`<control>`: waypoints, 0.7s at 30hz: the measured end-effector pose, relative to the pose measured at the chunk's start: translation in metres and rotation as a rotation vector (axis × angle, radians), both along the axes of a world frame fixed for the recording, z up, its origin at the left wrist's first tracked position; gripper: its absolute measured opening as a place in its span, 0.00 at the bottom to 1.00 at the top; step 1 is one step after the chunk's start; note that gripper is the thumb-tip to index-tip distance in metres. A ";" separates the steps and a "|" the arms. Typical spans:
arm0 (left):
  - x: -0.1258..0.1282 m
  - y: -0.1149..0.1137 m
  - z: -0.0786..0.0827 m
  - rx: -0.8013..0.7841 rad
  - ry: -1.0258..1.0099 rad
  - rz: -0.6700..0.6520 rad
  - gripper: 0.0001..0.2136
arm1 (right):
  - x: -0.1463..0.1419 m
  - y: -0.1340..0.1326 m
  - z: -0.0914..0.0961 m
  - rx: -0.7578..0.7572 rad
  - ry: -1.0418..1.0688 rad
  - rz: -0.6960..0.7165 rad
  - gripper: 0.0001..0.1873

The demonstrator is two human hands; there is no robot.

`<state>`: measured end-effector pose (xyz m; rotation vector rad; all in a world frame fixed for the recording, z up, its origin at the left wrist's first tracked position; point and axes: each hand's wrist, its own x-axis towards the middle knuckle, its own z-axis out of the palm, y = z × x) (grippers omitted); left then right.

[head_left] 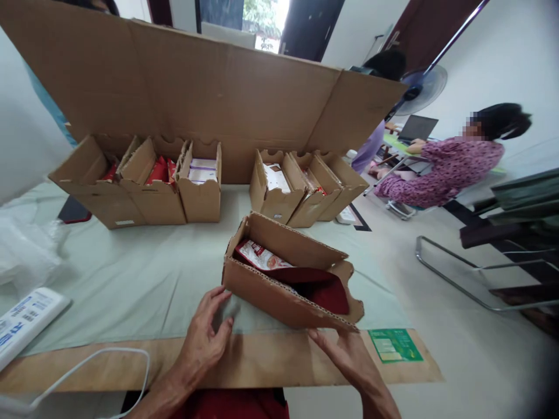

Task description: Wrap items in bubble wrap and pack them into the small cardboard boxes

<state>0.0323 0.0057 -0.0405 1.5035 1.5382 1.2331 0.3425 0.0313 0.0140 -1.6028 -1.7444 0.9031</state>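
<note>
A narrow open cardboard box point(262, 294) sits at an angle in front of me on the cloth-covered table. Inside it lie a red and white printed packet point(262, 256) and a dark red packet or pouch point(334, 291). My left hand point(207, 329) is beside the box's near left corner, thumb and fingers apart, holding nothing; its fingertips are close to the cardboard. At the box's right end, my right hand point(345, 352) grips the lower edge, with its fingers partly hidden under and behind the cardboard.
Behind stand more cardboard boxes point(201, 201) in two groups, before a tall cardboard screen point(236, 87). Left are a white power strip point(30, 320), a cable point(100, 351) and clear plastic wrap point(26, 250). A green card point(395, 345) lies front right. A seated person point(454, 157) is beyond.
</note>
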 end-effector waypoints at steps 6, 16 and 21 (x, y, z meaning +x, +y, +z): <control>-0.010 0.004 -0.007 -0.089 -0.132 0.219 0.18 | -0.020 0.073 0.001 0.029 0.101 0.152 0.33; -0.026 0.066 -0.002 -0.076 -0.282 0.203 0.36 | -0.070 0.158 -0.014 0.066 0.128 0.238 0.28; -0.037 0.097 0.005 -0.022 -0.230 0.201 0.37 | -0.102 0.168 -0.020 0.110 0.251 0.182 0.24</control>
